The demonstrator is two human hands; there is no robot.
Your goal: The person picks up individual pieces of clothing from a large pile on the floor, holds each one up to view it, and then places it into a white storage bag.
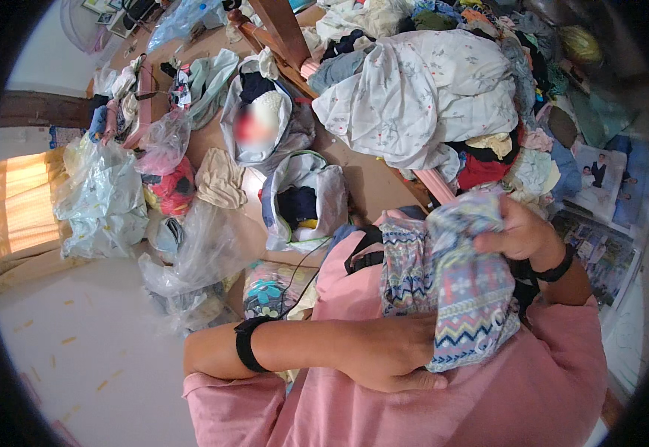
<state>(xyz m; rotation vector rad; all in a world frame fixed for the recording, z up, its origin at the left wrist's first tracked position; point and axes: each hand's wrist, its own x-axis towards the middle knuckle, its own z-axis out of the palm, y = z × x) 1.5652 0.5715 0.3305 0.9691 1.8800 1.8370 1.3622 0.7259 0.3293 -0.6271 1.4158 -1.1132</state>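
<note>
A knitted-look garment (473, 298) with zigzag bands in grey, blue and pink lies over my lap; its exact kind is unclear. My right hand (514, 235) is closed on its upper part, bunching the cloth. My left hand (395, 354) reaches in from the left, palm down on my pink top (324, 395). Its thumb is stretched out flat, while the garment covers the other fingers. A black band circles each wrist. Near my lap, a pale cloth bag (313, 197) stands upright with dark and yellow cloth inside.
A large heap of clothes under a white patterned sheet (421, 89) fills the far right. Behind the pale bag is another open bag (265, 153). Plastic bags (104, 201) stand at the left. Printed photos (600, 182) lie at the right. A dark cable (294, 287) runs by my lap.
</note>
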